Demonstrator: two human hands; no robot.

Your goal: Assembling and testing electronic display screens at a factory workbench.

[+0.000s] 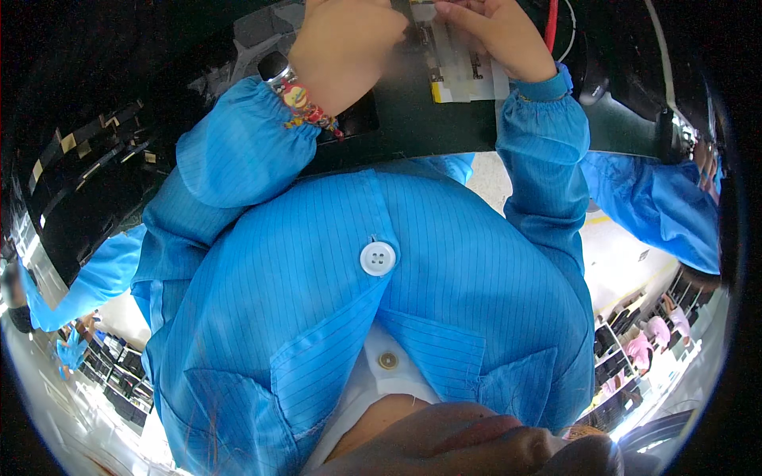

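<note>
At the top edge my left hand [347,57] is curled like a fist, slightly blurred. Its fingertips are hidden or cut off, so whatever it holds cannot be made out. To its right, a flat pale panel [456,86] with yellow edges and small dark marks lies on the dark work surface [429,131]. Over that panel is my right hand [498,33], its thumb pointing left and its fingers bent near the panel's upper part. The thumb and fingers look drawn together, but anything between them is too small or hidden to name.
A grey moulded tray [266,36] sits beyond my left wrist. Beside my right hand run a red cable [551,25] and a thin white cable [572,32]. A dark glossy flat piece [365,117] lies beside my left wrist. Another person's blue sleeve [655,202] is at the right.
</note>
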